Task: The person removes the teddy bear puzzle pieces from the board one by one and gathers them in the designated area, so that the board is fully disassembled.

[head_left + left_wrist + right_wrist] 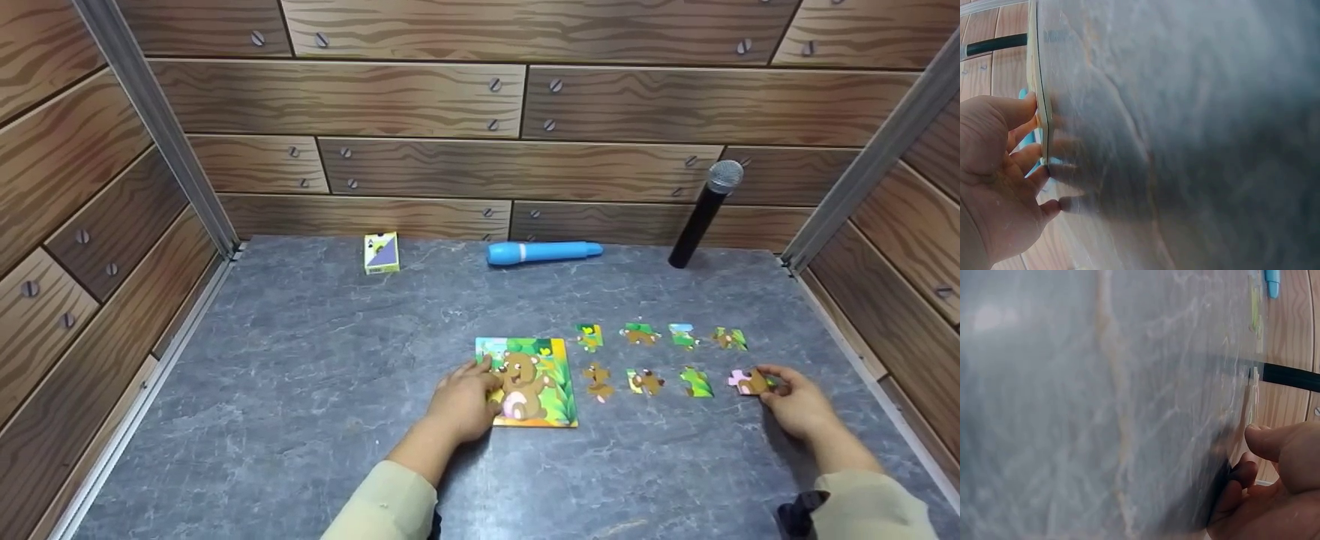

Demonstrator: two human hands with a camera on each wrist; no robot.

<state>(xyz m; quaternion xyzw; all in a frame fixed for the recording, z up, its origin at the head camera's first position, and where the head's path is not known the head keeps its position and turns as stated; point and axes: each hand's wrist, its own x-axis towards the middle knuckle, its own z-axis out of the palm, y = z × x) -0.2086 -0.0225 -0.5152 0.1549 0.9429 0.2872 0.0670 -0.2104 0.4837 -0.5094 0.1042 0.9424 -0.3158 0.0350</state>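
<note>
Fingertips of the right hand pinched a pink-and-brown jigsaw piece lying flat on the grey marbled tabletop, thumb and curled fingers closed round its right edge. In the right wrist view the thumb and bent fingers met at the table's surface, though the piece itself was too blurred to make out. To the left of that grip, the left hand rested with relaxed, nearly straight fingers on the left edge of a square cardboard puzzle board printed with a brown bear on green leaves; the left wrist view showed those fingers touching the thin edge of the board.

Between the two hands and just beyond them lay seven loose green-and-brown puzzle pieces in two rows, apart from one another.

Farther off, near the back edge of the table, stood a small yellow-and-purple card box, a blue plastic pen-shaped cylinder lying on its side, and a black microphone with a silver mesh head leaning against the wood-plank-patterned wall.
</note>
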